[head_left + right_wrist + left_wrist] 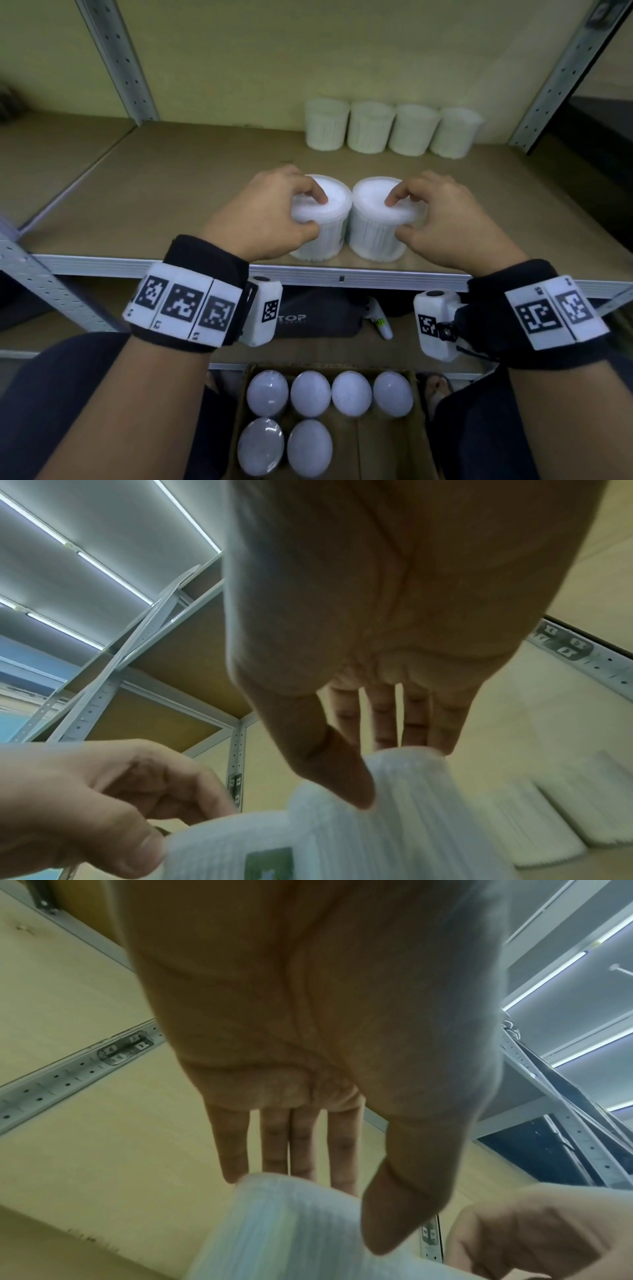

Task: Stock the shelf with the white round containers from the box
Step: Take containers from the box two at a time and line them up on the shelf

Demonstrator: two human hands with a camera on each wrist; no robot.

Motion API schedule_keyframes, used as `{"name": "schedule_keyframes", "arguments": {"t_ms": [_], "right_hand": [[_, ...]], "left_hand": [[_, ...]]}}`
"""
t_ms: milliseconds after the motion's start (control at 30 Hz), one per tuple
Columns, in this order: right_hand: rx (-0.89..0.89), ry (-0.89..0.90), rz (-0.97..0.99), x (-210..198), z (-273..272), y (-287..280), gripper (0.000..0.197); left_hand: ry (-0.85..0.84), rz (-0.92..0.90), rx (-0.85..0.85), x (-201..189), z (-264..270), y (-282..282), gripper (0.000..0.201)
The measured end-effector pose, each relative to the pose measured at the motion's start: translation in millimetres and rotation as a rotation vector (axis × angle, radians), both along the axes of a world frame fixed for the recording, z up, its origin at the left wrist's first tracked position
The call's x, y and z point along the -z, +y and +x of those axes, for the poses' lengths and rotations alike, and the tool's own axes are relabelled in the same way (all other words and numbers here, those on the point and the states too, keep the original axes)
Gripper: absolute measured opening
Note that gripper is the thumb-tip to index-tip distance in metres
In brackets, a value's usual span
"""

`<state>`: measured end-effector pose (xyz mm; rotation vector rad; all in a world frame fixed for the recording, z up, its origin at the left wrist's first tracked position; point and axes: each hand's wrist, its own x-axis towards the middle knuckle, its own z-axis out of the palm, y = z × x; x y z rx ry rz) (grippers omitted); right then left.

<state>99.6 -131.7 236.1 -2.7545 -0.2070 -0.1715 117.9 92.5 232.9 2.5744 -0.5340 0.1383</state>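
Left hand [270,209] pinching the left container [320,219], right hand [442,219] pinching the right container [380,219], both touching at shelf [191,192] front, six o'clock. Farther fingertips hidden behind lids. Four more containers [392,128] blurred at one o'clock; box [387,442] cut off below.

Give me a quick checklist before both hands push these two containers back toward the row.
1. Left hand grips the left container by its lid rim: ok.
2. Right hand grips the right container the same way: ok.
3. Both containers upright near the shelf front edge: ok.
4. Whether their bases rest fully on the board: cannot tell.
5. Bare board between the pair and the back row of four: ok.
6. Stock left in the box, six lids showing: ok.
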Motion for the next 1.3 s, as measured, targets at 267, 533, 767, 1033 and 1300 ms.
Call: {"name": "schedule_keyframes", "arguments": {"t_ms": [267,533,767,1033,1300], "right_hand": [[-0.067,-0.021,-0.024,-1.1,12.5,15.1,0.036],[-0.133,0.039,-0.053,-9.4,61.2,46.4,0.037],[-0.193,0.07,-0.112,-17.9,114.1,70.0,0.036],[-0.226,0.053,-0.097,-13.7,179.3,95.3,0.038],[-0.213,0.009,-0.102,-5.4,234.1,118.4,0.039]], "left_hand": [[-0.029,-0.001,-0.082,0.2,2.4,12.1,0.031],[0.006,0.073,-0.17,-5.9,28.5,38.3,0.032],[0.05,0.11,-0.217,-13.1,72.0,51.0,0.034],[0.072,0.15,-0.234,-12.8,136.2,70.5,0.034],[0.047,0.177,-0.276,-10.3,195.7,83.0,0.037]]}}
